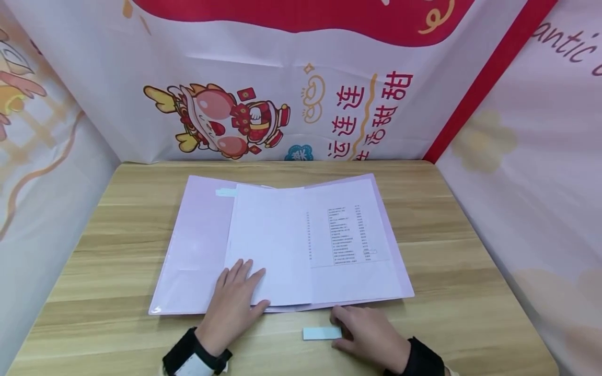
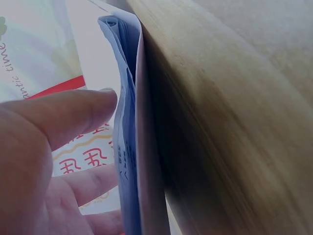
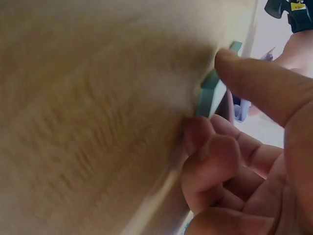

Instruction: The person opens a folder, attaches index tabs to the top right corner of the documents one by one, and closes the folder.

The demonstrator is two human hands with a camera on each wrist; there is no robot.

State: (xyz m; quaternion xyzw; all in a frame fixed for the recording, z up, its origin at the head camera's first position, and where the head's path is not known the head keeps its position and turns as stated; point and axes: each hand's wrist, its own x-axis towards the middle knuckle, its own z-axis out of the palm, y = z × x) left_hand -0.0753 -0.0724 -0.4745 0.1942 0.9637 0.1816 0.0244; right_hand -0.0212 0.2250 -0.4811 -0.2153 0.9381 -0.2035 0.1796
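Observation:
A pale purple folder (image 1: 188, 235) lies spread on the table, with white printed sheets (image 1: 348, 198) inside; the right-hand page carries a list of printed lines. My left hand (image 1: 235, 303) rests on the lower left of the blank page (image 1: 268, 235), fingers spread. The left wrist view looks along the folder's lower edge (image 2: 146, 147), where the sheets (image 2: 128, 161) are folded over, with the thumb beside them. Below the folder, a small light-blue pad of sticky notes (image 1: 322, 333) lies on the table. My right hand (image 1: 367, 334) has its thumb and curled fingers around the pad's right end.
The wood-grain table (image 1: 451, 261) extends around the folder. Printed cloth (image 1: 263, 47) hangs along its back edge and on both sides. A pale blue sticky tab (image 1: 226, 192) shows at the top of the folder's left cover. Black bands (image 1: 418, 357) circle both wrists.

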